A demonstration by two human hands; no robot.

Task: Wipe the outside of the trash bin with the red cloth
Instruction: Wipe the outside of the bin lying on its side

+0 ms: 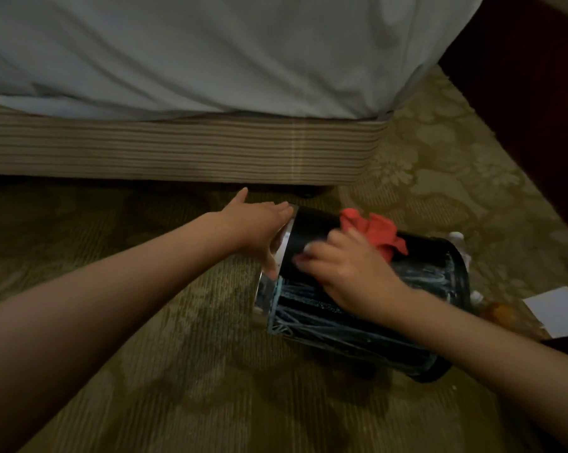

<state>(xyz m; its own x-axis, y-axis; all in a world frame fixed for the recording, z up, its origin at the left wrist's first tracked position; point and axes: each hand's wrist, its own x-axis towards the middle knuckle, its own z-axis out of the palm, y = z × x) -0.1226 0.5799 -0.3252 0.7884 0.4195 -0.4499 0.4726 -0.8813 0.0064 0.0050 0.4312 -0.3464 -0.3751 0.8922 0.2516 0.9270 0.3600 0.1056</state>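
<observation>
A black trash bin point(351, 325) lies on its side on the carpet, its silver rim toward the left and its base toward the right. Pale streaks cover its lower side wall. My left hand point(259, 228) rests on the silver rim with straight fingers, thumb pointing up. My right hand point(344, 271) lies on top of the bin's wall and presses the red cloth point(375, 230) against it. The cloth bunches out beyond my fingers on the bin's far side.
A bed with a white sheet point(210, 50) and striped base point(178, 152) runs across the back. Small bottles point(457, 238) and a white paper point(560, 310) lie on the patterned carpet right of the bin. Dark furniture point(537, 93) stands at the far right.
</observation>
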